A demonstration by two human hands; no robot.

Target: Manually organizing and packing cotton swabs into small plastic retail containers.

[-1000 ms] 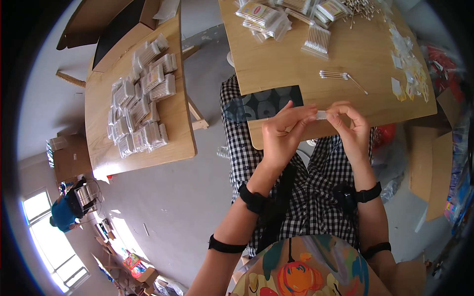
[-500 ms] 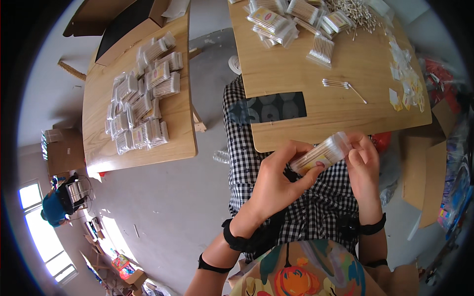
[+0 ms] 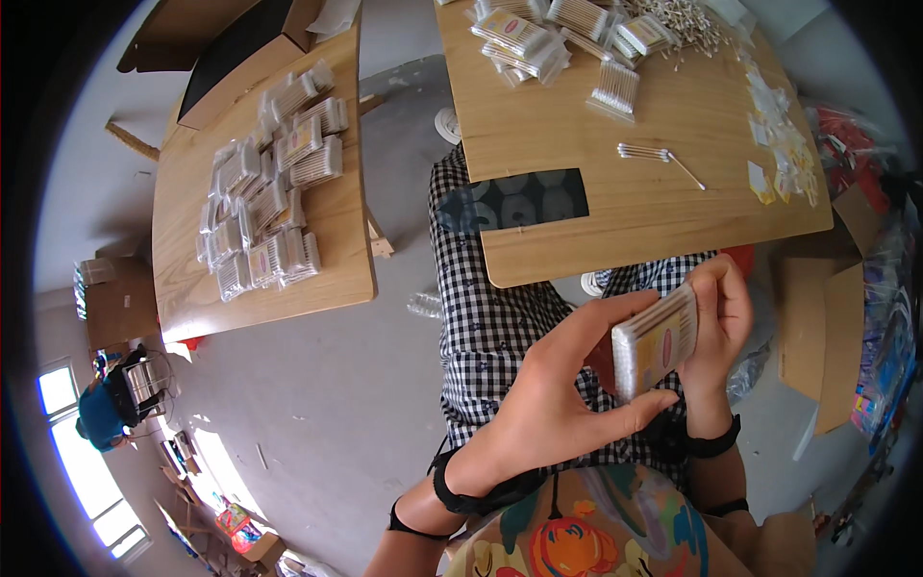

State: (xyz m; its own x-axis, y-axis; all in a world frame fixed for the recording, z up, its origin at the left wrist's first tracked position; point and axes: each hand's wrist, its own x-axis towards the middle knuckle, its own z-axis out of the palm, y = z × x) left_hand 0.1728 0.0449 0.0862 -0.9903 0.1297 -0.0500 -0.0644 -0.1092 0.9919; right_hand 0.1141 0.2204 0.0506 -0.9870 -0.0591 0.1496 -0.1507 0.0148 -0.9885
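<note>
A small see-through pack of cotton swabs (image 3: 660,344) with a yellowish label is held up over my lap. My left hand (image 3: 567,380) grips it from the left, thumb along its lower edge and fingers along the upper one. My right hand (image 3: 716,322) is closed on the pack's right end, fingers curled in. White swab tips show at the pack's left end. Beyond my hands, on the right table (image 3: 615,226), lie several loose cotton swabs (image 3: 646,152), one of them slanted apart, and a flat bag of swabs (image 3: 614,91).
Filled swab packs (image 3: 510,37) and a heap of loose swabs (image 3: 678,24) lie at the far side. Empty-looking bags with labels (image 3: 781,144) line the right edge. More packs (image 3: 264,192) cover the left table (image 3: 336,274). An open carton (image 3: 808,327) stands at the right.
The swab pack has turned more upright, its label now tilted toward me, and moved slightly right and lower. Both hands still hold it. The view has shifted a little.
</note>
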